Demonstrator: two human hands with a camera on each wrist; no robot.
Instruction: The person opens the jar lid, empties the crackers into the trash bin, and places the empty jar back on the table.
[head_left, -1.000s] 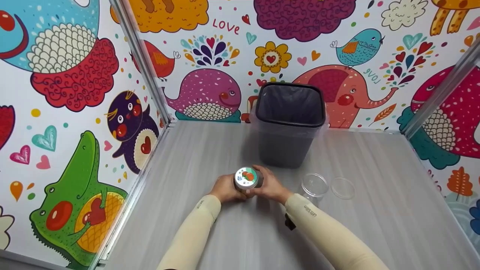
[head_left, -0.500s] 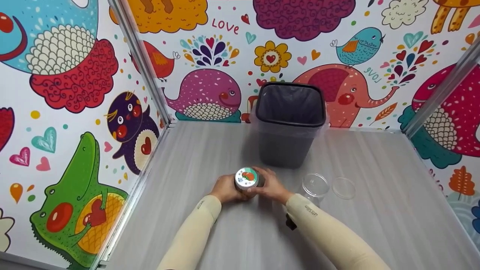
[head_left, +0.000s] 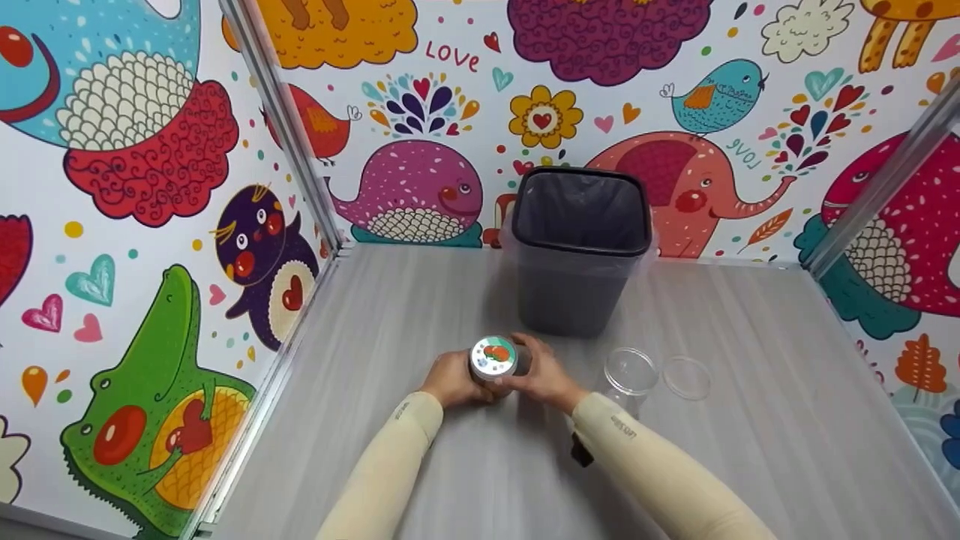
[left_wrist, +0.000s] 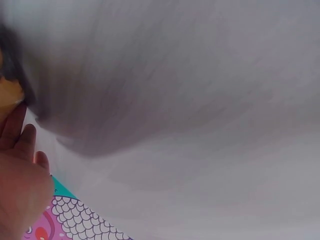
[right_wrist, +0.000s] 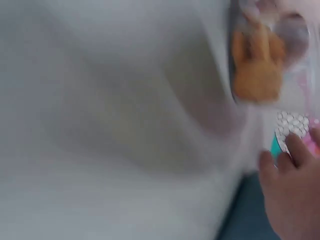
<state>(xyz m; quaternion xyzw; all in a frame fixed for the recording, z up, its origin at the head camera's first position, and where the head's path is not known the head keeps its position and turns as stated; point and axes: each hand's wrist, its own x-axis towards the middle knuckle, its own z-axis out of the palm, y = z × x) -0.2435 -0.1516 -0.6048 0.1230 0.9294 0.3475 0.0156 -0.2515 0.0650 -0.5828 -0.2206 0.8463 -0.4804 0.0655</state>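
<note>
A small jar with a round white and green lid [head_left: 493, 356], printed with an orange picture, stands between both hands in the head view. My left hand [head_left: 450, 379] grips it from the left. From the right, my right hand [head_left: 549, 377] holds it with thumb and fingers curved around the side near the lid. An orange rabbit-shaped figure [right_wrist: 257, 72] shows on or behind the jar's clear wall in the right wrist view. At the left wrist view's edge, an orange patch [left_wrist: 10, 95] of the jar appears beside the left fingers.
An uncovered clear jar [head_left: 630, 371] stands right of the right hand, with a clear round lid [head_left: 686, 377] flat beside it. A dark bin [head_left: 574, 292] with a plastic liner rises behind the hands. Printed wall panels [head_left: 420, 187] bound the grey table [head_left: 390, 300].
The right hand's fingers have shifted slightly around the jar. The jar and the left hand stay in about the same place.
</note>
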